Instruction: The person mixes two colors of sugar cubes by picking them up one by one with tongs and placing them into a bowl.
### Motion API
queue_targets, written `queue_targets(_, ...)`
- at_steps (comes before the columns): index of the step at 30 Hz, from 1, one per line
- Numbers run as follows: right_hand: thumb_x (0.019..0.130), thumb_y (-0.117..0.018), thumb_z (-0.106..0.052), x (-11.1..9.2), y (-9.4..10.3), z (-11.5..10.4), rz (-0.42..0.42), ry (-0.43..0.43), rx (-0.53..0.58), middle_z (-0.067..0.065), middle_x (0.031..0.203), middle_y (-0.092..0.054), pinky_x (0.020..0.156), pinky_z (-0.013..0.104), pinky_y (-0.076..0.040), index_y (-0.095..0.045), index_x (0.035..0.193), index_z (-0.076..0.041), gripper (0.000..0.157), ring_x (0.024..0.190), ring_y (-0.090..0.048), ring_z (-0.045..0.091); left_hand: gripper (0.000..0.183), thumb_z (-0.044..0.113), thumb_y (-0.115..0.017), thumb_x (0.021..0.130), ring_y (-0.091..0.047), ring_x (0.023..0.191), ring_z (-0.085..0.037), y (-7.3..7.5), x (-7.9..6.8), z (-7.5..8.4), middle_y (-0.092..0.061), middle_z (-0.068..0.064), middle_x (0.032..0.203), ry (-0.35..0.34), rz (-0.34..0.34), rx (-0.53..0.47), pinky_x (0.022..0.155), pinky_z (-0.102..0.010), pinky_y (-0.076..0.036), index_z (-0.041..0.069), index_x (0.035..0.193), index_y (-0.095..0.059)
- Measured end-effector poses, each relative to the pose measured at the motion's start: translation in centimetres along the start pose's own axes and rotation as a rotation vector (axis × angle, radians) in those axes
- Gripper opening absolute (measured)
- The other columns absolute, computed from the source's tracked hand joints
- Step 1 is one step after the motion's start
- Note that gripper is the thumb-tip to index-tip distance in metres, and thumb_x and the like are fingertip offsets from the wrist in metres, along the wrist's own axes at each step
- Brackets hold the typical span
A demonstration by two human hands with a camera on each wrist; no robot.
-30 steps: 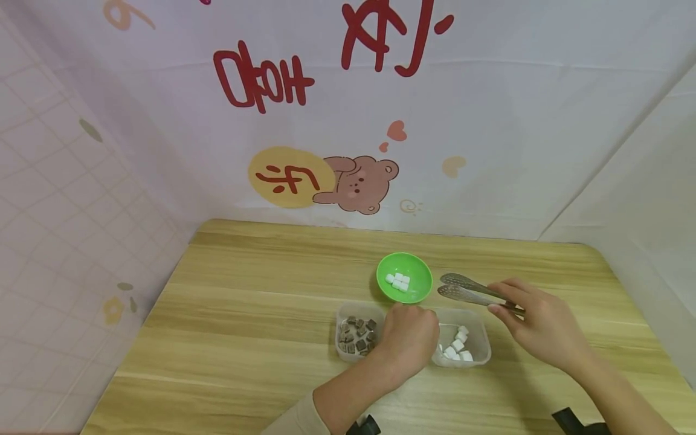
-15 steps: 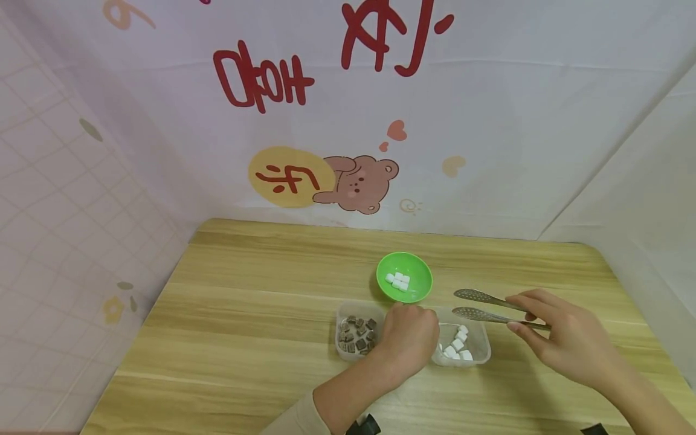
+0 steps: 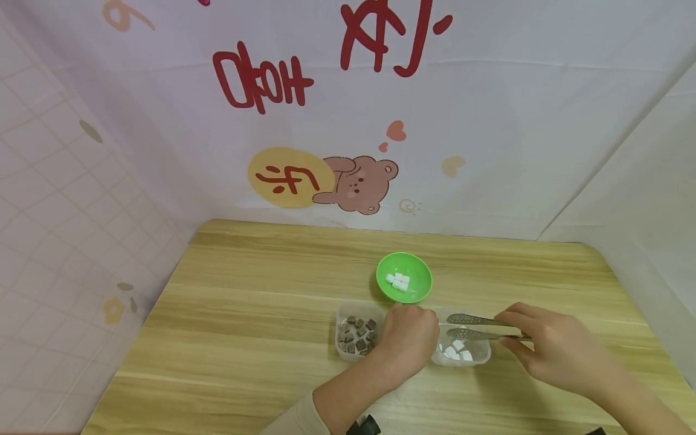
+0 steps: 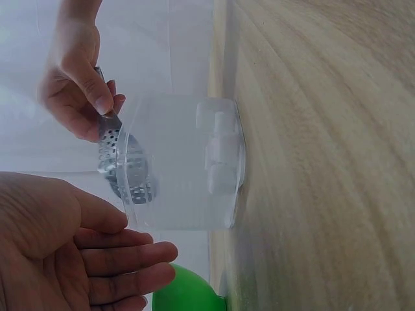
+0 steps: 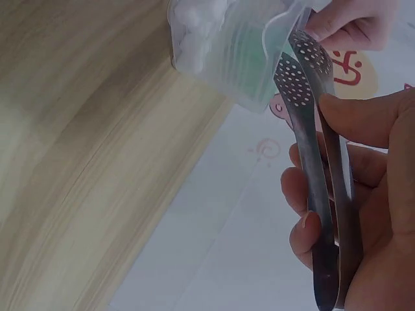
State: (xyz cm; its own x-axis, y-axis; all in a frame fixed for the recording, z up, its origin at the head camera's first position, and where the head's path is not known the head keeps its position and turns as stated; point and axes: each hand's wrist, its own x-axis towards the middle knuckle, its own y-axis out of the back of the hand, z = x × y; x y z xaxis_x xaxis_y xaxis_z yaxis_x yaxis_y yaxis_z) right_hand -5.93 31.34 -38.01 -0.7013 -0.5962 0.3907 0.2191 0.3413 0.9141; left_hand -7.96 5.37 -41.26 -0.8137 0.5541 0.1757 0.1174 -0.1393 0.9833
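My right hand (image 3: pixel 560 347) holds metal tongs (image 5: pixel 311 129) with perforated tips; their arms stand apart. In the head view the tips hang over a clear plastic box (image 3: pixel 481 357) of white cubes (image 3: pixel 458 346). My left hand (image 3: pixel 410 338) is at this box's left edge. The left wrist view shows its thumb (image 4: pixel 107 217) at the rim and the other fingers (image 4: pixel 130 259) along the side wall. Left of that hand, another clear box (image 3: pixel 339 350) contains brown cubes (image 3: pixel 356 332). A green bowl (image 3: pixel 388 263) behind the boxes has several white cubes in it.
The boxes and bowl stand on a wood-grain table (image 3: pixel 244 314). A white printed cloth (image 3: pixel 489 121) hangs behind the table's back edge, with more cloth at both sides.
My right hand has moved right, then lower and back left, bringing the tongs from beside the green bowl to over the white cubes. The tongs' tips spread wider midway. My left hand stays put.
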Motion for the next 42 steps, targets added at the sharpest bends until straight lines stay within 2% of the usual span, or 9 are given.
queue_targets(4, 0.107, -0.044, -0.057, 0.4, -0.4, -0.3, -0.023, 0.029, 0.002, -0.017, 0.097, -0.066, 0.058, 0.016, -0.046, -0.075, 0.101, -0.016, 0.052, 0.071, -0.059, -0.004, 0.038, 0.015, -0.078, 0.083, -0.05, 0.048, -0.007, 0.0, -0.1, 0.0, -0.054, 0.012, 0.053, 0.002, 0.007, 0.002, 0.052, -0.026, -0.034, 0.025, 0.053, -0.057)
queue_targets(8, 0.09, -0.078, -0.032, 0.7, -0.9, -0.6, -0.055, 0.057, -0.025, -0.016, 0.095, -0.065, 0.056, 0.018, -0.046, -0.075, 0.1, -0.015, 0.02, 0.071, -0.056, -0.005, 0.04, 0.015, -0.077, 0.083, -0.048, 0.048, -0.007, 0.0, -0.1, 0.0, -0.053, 0.012, 0.052, 0.008, 0.013, 0.006, 0.052, -0.026, -0.034, 0.025, 0.052, -0.054)
queue_targets(11, 0.063, -0.089, -0.012, 0.9, -1.2, -0.8, -0.074, 0.08, -0.033, -0.015, 0.094, -0.064, 0.055, 0.019, -0.045, -0.075, 0.098, -0.014, 0.037, 0.07, -0.052, -0.005, 0.041, 0.012, -0.076, 0.082, -0.047, 0.047, -0.007, 0.1, -0.1, 0.0, -0.052, 0.011, 0.051, 0.009, 0.008, -0.007, 0.053, -0.025, -0.034, 0.025, 0.051, -0.051)
queue_targets(14, 0.061, -0.091, -0.011, 1.0, -1.6, -1.0, -0.094, 0.09, -0.04, -0.017, 0.091, -0.06, 0.053, 0.018, -0.042, -0.074, 0.096, -0.014, 0.039, 0.068, -0.045, -0.007, 0.043, 0.01, -0.075, 0.081, -0.046, 0.047, -0.007, 0.1, -0.1, -0.1, -0.051, 0.011, 0.051, 0.008, 0.006, -0.026, 0.053, -0.025, -0.035, 0.024, 0.05, -0.049)
queue_targets(30, 0.065, -0.086, -0.007, 1.9, -2.5, -1.7, -0.136, 0.138, -0.068, -0.013, 0.084, -0.055, 0.047, 0.02, -0.035, -0.067, 0.084, -0.018, 0.029, 0.062, -0.037, -0.004, 0.043, 0.014, -0.078, 0.082, -0.049, 0.048, -0.006, 0.2, 0.0, 0.0, -0.055, 0.011, 0.052, 0.004, -0.012, -0.022, 0.053, -0.025, -0.036, 0.025, 0.05, -0.052)
queue_targets(36, 0.067, -0.081, -0.01, 1.8, -2.4, -1.4, -0.098, 0.17, -0.075, -0.012, 0.083, -0.053, 0.046, 0.02, -0.035, -0.068, 0.086, -0.017, 0.024, 0.062, -0.038, -0.004, 0.046, 0.012, -0.077, 0.082, -0.047, 0.047, -0.006, 0.1, 0.0, -0.1, -0.052, 0.011, 0.05, -0.008, 0.0, -0.026, 0.052, -0.026, -0.035, 0.025, 0.048, -0.049)
queue_targets(39, 0.083, -0.072, -0.017, 1.6, -2.2, -1.1, -0.067, 0.173, -0.053, -0.012, 0.086, -0.055, 0.046, 0.017, -0.034, -0.07, 0.089, -0.016, 0.006, 0.062, -0.037, -0.006, 0.048, 0.011, -0.076, 0.082, -0.046, 0.047, -0.006, 0.1, -0.1, -0.1, -0.051, 0.011, 0.049, -0.009, 0.006, -0.033, 0.051, -0.026, -0.034, 0.025, 0.048, -0.046)
queue_targets(40, 0.093, -0.066, -0.022, 1.5, -2.1, -1.0, -0.054, 0.17, -0.042, -0.012, 0.087, -0.056, 0.047, 0.017, -0.034, -0.071, 0.089, -0.016, 0.008, 0.062, -0.038, -0.007, 0.048, 0.011, -0.076, 0.082, -0.046, 0.047, -0.006, 0.0, -0.1, -0.1, -0.05, 0.011, 0.049, -0.008, 0.005, -0.037, 0.051, -0.026, -0.033, 0.025, 0.048, -0.046)
queue_targets(42, 0.107, -0.051, -0.034, 1.2, -2.0, -0.9, -0.026, 0.159, -0.02, -0.012, 0.089, -0.058, 0.048, 0.015, -0.035, -0.072, 0.09, -0.015, 0.033, 0.062, -0.041, -0.008, 0.047, 0.011, -0.076, 0.082, -0.046, 0.046, -0.007, 0.0, -0.1, -0.1, -0.05, 0.011, 0.049, -0.004, 0.008, -0.041, 0.051, -0.026, -0.033, 0.024, 0.048, -0.047)
